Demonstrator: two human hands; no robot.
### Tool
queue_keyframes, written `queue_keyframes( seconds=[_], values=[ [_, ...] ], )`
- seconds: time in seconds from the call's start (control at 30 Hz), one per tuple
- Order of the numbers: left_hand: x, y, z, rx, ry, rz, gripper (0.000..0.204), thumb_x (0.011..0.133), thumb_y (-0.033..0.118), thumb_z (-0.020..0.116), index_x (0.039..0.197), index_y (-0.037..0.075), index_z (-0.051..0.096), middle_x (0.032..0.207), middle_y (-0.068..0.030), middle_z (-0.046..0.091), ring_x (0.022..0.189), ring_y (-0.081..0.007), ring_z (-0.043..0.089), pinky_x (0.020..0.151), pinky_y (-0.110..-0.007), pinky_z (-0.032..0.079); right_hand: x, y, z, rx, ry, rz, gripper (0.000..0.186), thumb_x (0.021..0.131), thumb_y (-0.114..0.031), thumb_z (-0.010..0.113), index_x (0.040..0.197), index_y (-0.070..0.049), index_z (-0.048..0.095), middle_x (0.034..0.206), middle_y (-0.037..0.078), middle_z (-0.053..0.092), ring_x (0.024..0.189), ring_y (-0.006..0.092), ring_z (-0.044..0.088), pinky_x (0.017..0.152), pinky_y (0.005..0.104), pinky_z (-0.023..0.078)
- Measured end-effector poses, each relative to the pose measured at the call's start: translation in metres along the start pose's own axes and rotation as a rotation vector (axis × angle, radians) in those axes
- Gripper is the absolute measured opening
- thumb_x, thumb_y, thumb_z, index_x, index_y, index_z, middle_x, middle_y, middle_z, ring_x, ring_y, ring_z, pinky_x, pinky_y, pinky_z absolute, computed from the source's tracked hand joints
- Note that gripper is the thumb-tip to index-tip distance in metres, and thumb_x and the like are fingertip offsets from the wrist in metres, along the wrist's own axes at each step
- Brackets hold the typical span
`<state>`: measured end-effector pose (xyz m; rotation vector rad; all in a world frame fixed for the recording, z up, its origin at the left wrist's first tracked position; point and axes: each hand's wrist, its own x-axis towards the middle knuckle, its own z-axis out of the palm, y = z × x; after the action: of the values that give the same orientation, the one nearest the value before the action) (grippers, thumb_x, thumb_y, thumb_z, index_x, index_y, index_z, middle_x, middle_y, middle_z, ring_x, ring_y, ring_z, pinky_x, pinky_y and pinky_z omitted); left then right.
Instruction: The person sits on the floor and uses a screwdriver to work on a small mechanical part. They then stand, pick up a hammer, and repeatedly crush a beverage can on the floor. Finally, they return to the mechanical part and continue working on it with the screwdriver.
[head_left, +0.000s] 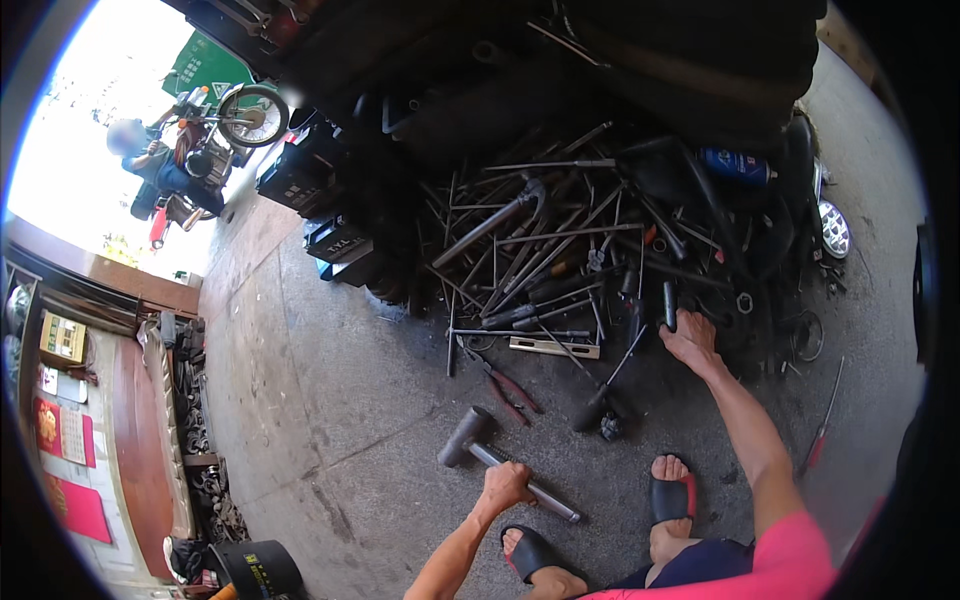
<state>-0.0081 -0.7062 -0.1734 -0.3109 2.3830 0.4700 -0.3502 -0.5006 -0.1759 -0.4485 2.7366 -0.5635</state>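
Low in the frame, the left hand [503, 483] is clamped around the metal handle of a mallet [500, 457] lying on the concrete floor [330, 400]. The right hand [690, 335], at centre right, closes over a dark tool [669, 304] at the edge of a heap of rods and wrenches [560, 240]. Red-handled pliers [510, 385] lie between the two hands. A motorbike [200, 130] stands at upper left.

A pair of red-handled pliers [512, 388] is lying on the concrete floor [330, 400], and a red-handled screwdriver [822, 424] is resting well apart to the right. A blue spray can [736, 166] is lying among dark parts, while a person on a motorcycle [200, 140] is waiting outside.
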Motion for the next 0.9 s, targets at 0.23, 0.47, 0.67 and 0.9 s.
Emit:
queue_keyframes(
  seconds=[0.23, 0.47, 0.67, 0.9],
  values=[
    [-0.005, -0.005, -0.004, -0.005, 0.015, -0.015, 0.037, 0.049, 0.035, 0.078, 0.073, 0.009, 0.067, 0.067, -0.0117, 0.063, 0.067, -0.0308, 0.064, 0.057, -0.042, 0.05, -0.008, -0.009, -0.017, 0.024, -0.093, 0.052, 0.037, 0.077, -0.033, 0.06, 0.091, 0.001, 0.061, 0.089, 0.023, 0.062, 0.089, 0.0388, 0.059, 0.08, 0.0468, 0.045],
    [-0.003, -0.005, -0.011, 0.01, -0.01, -0.024, 0.038, 0.045, 0.03, 0.08, 0.072, 0.007, 0.066, 0.066, -0.0126, 0.063, 0.066, -0.0318, 0.064, 0.056, -0.042, 0.051, -0.009, -0.012, -0.012, -0.001, -0.012, 0.064, 0.034, 0.076, -0.03, 0.063, 0.091, 0.001, 0.061, 0.086, 0.024, 0.063, 0.086, 0.0409, 0.06, 0.077, 0.0488, 0.046],
    [-0.006, -0.004, -0.008, -0.017, 0.014, -0.041, 0.038, 0.042, 0.027, 0.081, 0.071, 0.006, 0.067, 0.068, -0.0134, 0.064, 0.067, -0.0326, 0.064, 0.059, -0.042, 0.052, -0.008, -0.003, 0.002, -0.006, 0.032, 0.02, 0.035, 0.076, -0.03, 0.064, 0.092, 0.002, 0.059, 0.089, 0.025, 0.061, 0.087, 0.0413, 0.058, 0.078, 0.0486, 0.046],
    [-0.003, 0.0, -0.003, -0.019, 0.036, -0.022, 0.037, 0.045, 0.026, 0.08, 0.07, 0.004, 0.066, 0.067, -0.0144, 0.063, 0.067, -0.0323, 0.064, 0.059, -0.041, 0.052, -0.003, 0.011, 0.011, -0.007, 0.086, 0.009, 0.033, 0.076, -0.028, 0.064, 0.09, 0.002, 0.058, 0.089, 0.025, 0.06, 0.088, 0.0412, 0.057, 0.079, 0.0487, 0.045]
  ],
)
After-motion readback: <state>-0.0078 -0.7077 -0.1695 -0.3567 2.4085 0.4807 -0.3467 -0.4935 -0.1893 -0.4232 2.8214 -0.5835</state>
